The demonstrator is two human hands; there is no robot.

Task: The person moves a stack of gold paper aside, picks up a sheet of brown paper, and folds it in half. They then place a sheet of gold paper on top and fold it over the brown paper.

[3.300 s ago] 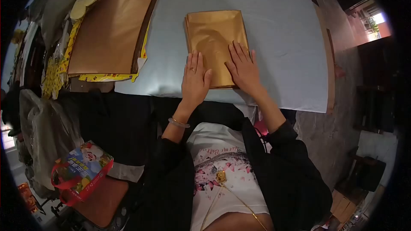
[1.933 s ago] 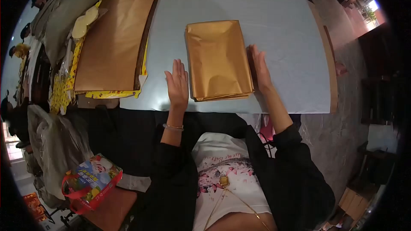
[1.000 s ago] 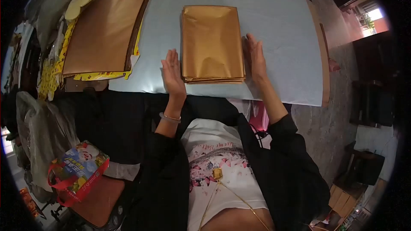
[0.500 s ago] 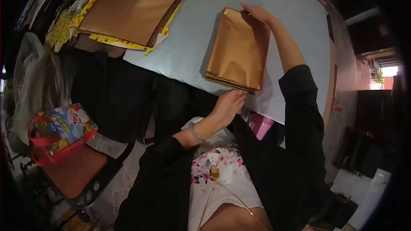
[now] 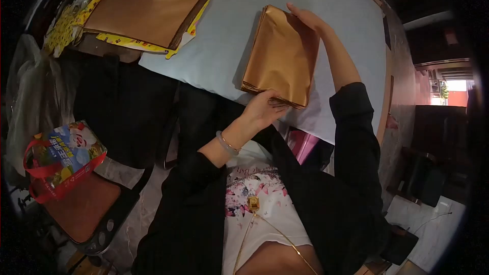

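A thick stack of brown paper [image 5: 283, 53] is tilted over the pale blue table cover, its layered edges showing along the near side. My left hand [image 5: 263, 109], with a bracelet at the wrist, grips the near edge, thumb on top and fingers underneath. At the far right corner, my right hand [image 5: 307, 19] is closed around the edge; part of its fingers is hidden behind the paper.
Larger brown sheets [image 5: 153, 7] lie at the upper left over yellow patterned wrapping [image 5: 132, 45]. The pale blue cover [image 5: 214, 46] spreads under the stack. A chair [image 5: 89, 206] at the lower left carries a colourful red-handled bag [image 5: 71, 155]. Something pink [image 5: 304, 145] shows below the table edge.
My left hand has shifted from below the stack's near edge to a grip with the thumb over its top. My right hand stays at the far corner. The view has shifted slightly.
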